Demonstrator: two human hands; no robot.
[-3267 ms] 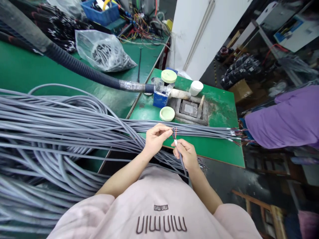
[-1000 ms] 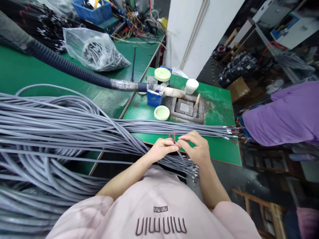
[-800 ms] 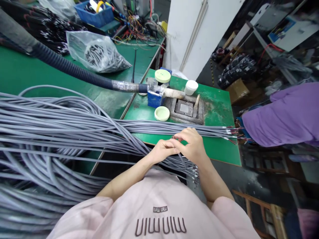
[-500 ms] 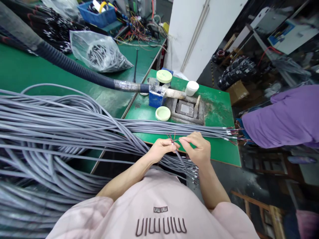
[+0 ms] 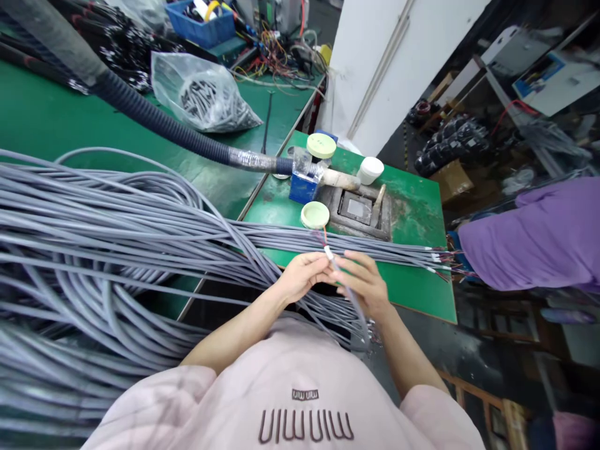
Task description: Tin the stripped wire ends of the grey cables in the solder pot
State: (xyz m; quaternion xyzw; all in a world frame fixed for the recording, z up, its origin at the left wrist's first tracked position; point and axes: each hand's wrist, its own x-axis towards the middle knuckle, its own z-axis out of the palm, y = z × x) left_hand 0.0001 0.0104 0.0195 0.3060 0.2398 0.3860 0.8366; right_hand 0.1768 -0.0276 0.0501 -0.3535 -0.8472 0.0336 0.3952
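Observation:
A grey cable (image 5: 357, 307) runs up between my two hands, its end tilted away from me. Near that end is a white sleeve (image 5: 329, 252), and thin red and orange wires (image 5: 324, 237) stick out beyond it. My left hand (image 5: 307, 275) pinches the cable just below the sleeve, fingertips and thumb together. On the other side, my right hand (image 5: 365, 284) has its fingers curled against the same cable, slightly lower. Behind the wire tips lies a shallow pale-green dish (image 5: 315, 215).
Grey cables (image 5: 140, 219) cover the left bench and cross in front of the dish. A soldering pot (image 5: 359, 209), a white cup (image 5: 371, 169) and a hose (image 5: 187, 137) with its nozzle (image 5: 341, 180) stand beyond. A person in a purple sleeve (image 5: 529, 231) is at right.
The cable end has risen and moved forward, its wires now drawn together instead of fanned out. My right hand has gone from pinching one wire to holding the cable. The view has shifted slightly.

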